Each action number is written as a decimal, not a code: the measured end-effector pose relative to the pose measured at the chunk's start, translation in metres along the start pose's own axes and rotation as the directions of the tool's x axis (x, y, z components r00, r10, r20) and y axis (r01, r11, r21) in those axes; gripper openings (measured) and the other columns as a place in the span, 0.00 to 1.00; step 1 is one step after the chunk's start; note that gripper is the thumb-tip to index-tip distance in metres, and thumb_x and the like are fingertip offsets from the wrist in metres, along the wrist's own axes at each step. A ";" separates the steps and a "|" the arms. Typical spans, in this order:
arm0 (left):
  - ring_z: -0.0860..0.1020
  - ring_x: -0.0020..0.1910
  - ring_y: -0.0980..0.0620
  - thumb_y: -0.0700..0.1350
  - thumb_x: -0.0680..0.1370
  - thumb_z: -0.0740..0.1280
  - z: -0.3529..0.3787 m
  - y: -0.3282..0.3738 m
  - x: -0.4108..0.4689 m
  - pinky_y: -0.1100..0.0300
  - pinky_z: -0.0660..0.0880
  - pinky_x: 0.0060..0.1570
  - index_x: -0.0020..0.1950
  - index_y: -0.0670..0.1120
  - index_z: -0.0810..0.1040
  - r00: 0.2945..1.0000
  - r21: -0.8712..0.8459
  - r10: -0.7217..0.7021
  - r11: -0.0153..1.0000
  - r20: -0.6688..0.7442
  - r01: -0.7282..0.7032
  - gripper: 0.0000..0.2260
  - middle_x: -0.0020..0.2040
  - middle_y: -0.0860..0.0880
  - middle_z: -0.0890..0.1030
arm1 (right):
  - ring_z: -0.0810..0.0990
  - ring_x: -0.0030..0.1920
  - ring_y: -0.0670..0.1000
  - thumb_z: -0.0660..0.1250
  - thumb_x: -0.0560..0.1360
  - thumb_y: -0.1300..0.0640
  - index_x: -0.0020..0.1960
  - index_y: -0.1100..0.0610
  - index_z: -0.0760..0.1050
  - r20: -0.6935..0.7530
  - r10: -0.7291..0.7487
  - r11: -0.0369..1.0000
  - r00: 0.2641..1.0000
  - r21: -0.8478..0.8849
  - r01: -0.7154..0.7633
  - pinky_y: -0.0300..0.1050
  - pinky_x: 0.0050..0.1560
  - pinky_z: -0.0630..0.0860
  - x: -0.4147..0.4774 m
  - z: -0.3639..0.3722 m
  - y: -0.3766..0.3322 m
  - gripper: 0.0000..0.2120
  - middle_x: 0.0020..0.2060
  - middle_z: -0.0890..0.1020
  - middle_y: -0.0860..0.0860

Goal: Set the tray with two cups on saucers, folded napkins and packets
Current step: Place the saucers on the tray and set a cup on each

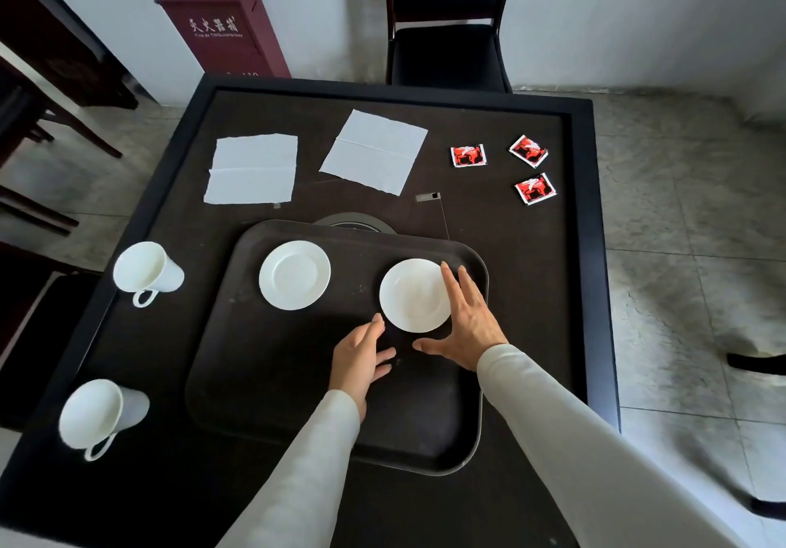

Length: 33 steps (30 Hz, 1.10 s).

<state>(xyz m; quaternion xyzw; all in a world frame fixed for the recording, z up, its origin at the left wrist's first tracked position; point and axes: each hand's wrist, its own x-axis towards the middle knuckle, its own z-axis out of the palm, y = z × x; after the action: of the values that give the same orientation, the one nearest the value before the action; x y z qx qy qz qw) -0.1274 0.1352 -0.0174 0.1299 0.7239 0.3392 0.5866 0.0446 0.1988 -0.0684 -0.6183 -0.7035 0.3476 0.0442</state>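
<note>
On the dark tray [263,377], both hands are spread wide and hold nothing: the left hand [359,358] and right hand [465,326] flank a round white saucer [412,296]. Another saucer [294,274] sits left. Beyond the tray lie flat white napkins [253,169] and red packets [468,155].

1. I see a dark square table [178,377] with a raised rim filling the centre of the frame.
2. At top centre, a dark padded chair [446,54] stands at the table's far edge.
3. A red cabinet [225,20] with white lettering stands against the pale wall [638,7] at upper left.
4. Dark wooden furniture [46,62], possibly more tables or chairs, crowds the left edge; I can't tell which.
5. The floor [680,271] at right is mottled grey tile, evenly lit.
</note>
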 end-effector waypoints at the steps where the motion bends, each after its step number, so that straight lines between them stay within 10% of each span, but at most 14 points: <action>1: 0.84 0.57 0.47 0.55 0.83 0.65 0.001 -0.001 -0.002 0.46 0.80 0.62 0.69 0.48 0.78 1.000 0.005 0.007 1.000 -0.002 -0.007 0.18 0.68 0.50 0.80 | 0.46 0.82 0.57 0.81 0.63 0.39 0.80 0.42 0.34 -0.005 -0.002 1.000 1.000 0.003 0.002 0.54 0.77 0.58 -0.002 0.000 0.000 0.66 0.82 0.43 0.52; 33: 0.85 0.53 0.53 0.56 0.82 0.66 -0.200 0.053 0.045 0.59 0.81 0.47 0.68 0.56 0.77 0.980 0.069 0.181 0.980 0.080 -0.186 0.15 0.65 0.54 0.81 | 0.50 0.82 0.52 0.79 0.66 0.38 0.81 0.42 0.38 -0.044 -0.036 0.988 0.998 0.148 0.042 0.51 0.78 0.58 -0.007 0.089 -0.196 0.61 0.83 0.46 0.48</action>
<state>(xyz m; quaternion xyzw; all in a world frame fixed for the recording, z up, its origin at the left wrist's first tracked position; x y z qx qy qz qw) -0.3389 0.1328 -0.0008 0.2309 0.6991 0.3589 0.5736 -0.1621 0.1547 -0.0261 -0.6064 -0.6864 0.3857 0.1115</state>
